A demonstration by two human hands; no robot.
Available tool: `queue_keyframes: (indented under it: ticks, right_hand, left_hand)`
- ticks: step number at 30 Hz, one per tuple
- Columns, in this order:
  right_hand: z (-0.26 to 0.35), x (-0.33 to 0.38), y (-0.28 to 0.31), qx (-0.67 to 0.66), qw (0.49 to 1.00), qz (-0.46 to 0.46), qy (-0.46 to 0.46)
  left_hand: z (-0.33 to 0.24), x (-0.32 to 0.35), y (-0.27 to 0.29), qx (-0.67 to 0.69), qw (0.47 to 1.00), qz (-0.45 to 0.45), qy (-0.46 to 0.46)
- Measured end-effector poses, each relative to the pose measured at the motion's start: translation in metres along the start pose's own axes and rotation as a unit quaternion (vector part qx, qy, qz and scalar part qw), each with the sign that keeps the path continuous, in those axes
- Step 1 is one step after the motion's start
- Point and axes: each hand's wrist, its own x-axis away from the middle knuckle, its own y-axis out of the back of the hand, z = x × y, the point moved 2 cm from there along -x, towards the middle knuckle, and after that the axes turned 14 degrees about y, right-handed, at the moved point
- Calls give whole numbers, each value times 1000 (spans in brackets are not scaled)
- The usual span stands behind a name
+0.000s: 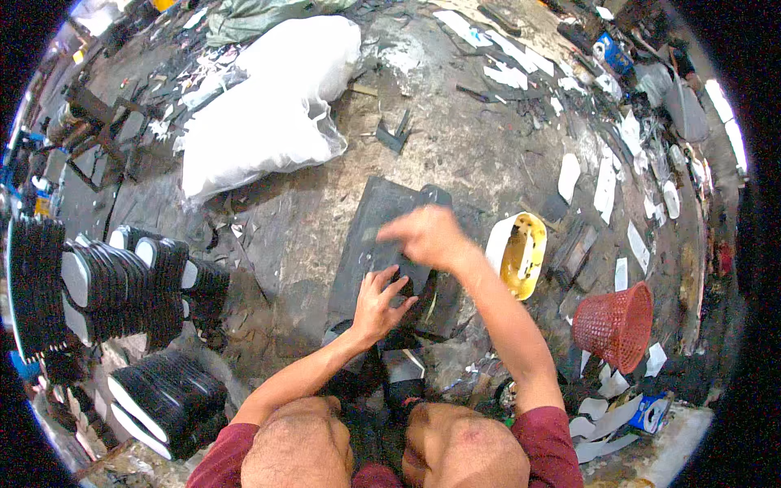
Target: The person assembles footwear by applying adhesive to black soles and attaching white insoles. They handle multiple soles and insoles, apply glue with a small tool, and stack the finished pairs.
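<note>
My left hand (381, 309) rests with its fingers spread at the near part of a dark flat board (358, 236), beside a small black piece (403, 281). Whether the fingertips press on that piece I cannot tell. Over the board, just beyond it, is my right hand (433, 237), its index finger stretched out to the left and the other fingers partly curled and hidden. I see nothing held in it. A dark rounded object (435, 195) sits at the board's far right corner. To the right stands a white tub (495, 244) smeared with yellowish, glue-like stuff.
Stacks of black soles (114, 276) and a bundle of black soles with white faces (167, 403) stand at left. A large white plastic bag (264, 106) lies ahead. At right are a red basket (612, 325), a dark block (574, 250) and scattered white scraps (606, 187).
</note>
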Motion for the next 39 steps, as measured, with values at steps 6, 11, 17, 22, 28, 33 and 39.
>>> queue_keyframes:
  ticks: [6,11,17,22,28,33,39]
  right_hand:
    - [-42,25,50,1,968,-183,-169]
    - [-62,39,17,31,982,-73,-170]
    - [45,47,-26,24,996,-29,-75]
    - [120,52,-25,-162,981,-97,-45]
    - [89,90,25,-232,897,-352,-131]
    - [85,87,20,-245,880,-348,-209]
    - [79,92,15,-239,856,-416,-195]
  left_hand:
    - [-3,-9,-6,16,999,13,46]
    - [-4,-12,-3,16,998,34,41]
    - [25,-26,78,110,946,-252,170]
    - [48,-43,129,264,875,-337,225]
    - [17,-15,79,291,947,9,135]
    - [-22,-7,35,53,996,32,65]
    - [-24,-17,18,-3,981,98,169]
